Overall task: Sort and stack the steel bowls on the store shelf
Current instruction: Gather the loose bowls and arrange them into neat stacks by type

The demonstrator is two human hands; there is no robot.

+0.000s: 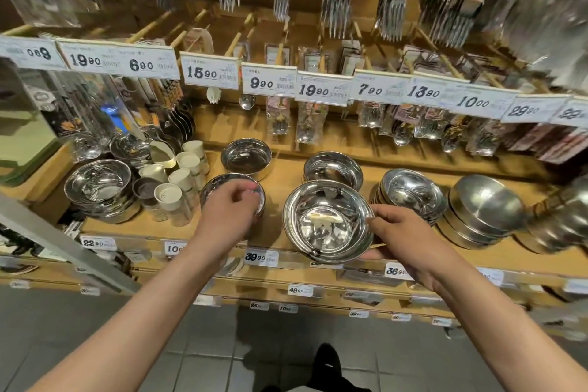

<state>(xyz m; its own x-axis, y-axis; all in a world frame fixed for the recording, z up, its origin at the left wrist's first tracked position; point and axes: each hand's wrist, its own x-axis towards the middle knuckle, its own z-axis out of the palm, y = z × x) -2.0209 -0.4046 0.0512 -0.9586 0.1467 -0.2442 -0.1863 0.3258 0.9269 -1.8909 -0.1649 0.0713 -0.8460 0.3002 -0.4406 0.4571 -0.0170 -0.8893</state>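
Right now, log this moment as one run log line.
left hand: on flat-sided steel bowl | right hand: grip on wide round steel bowl rim | wooden store shelf: sorting underway

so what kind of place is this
Most likely the kitchenware aisle of a shop: printed price tags line the shelf edges, packaged forks hang on pegs above, and steel bowls sit on the wooden shelf.
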